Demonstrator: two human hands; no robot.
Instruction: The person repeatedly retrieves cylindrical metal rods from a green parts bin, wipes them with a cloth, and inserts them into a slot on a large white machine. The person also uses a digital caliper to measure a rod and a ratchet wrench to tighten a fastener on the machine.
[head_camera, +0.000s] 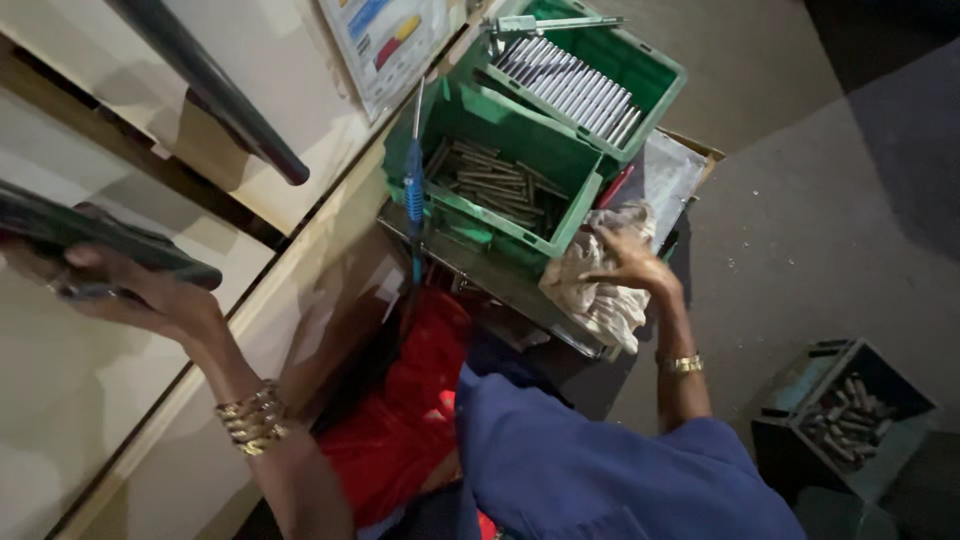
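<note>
My left hand (140, 295) is raised at the left and grips a dark flat bar (100, 240) that lies across its fingers. My right hand (635, 265) reaches down to a crumpled beige rag (600, 295) draped over the edge of a metal tray (480, 268), fingers spread on the cloth. Just beyond the rag stands a green crate (560, 215) holding several dull metal rods (490, 180). Both wrists wear gold bangles, and a blue sleeve covers my right upper arm.
A second green crate (655, 75) behind holds shiny rods in a row. A blue-handled tool (413, 190) leans on the near crate. A dark bin (800, 440) of short metal pieces sits on the grey floor at right. A black pipe (215, 90) crosses a pale panel.
</note>
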